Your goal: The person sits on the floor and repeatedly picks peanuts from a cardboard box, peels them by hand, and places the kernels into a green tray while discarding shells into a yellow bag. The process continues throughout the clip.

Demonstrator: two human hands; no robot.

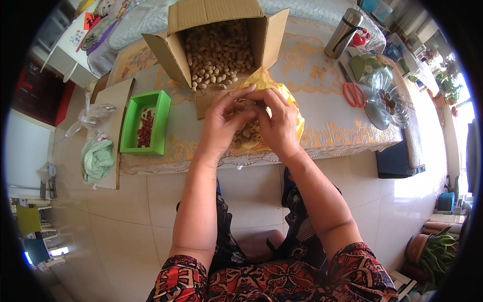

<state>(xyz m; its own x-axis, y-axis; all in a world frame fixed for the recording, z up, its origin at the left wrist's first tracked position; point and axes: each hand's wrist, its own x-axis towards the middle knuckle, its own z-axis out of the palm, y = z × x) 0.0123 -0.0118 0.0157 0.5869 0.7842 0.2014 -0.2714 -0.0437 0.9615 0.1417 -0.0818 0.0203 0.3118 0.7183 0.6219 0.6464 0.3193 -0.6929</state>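
Observation:
My left hand (pixel 225 120) and my right hand (pixel 280 121) meet over the table, thumbs and fingertips together. Between them is a peanut (pixel 249 102), mostly hidden by the fingers. Beneath the hands lies a yellow plastic bag (pixel 298 113) with broken peanut shells (pixel 247 132) on it. Just beyond, a cardboard box (pixel 217 12) rests on its side, flaps spread toward me. Unshelled peanuts (pixel 220 47) fill it and spill to its front edge. To the left, a green open box (pixel 161 124) holds reddish shelled peanut kernels (pixel 145 130).
Scissors with red handles (pixel 354 94) and a steel thermos flask (pixel 343 34) are at the right. Near them sits a clear petal-shaped dish (pixel 388 102). A board (pixel 107 151) at the left bears a green cloth (pixel 97 158) and a knotted plastic bag (pixel 90 115).

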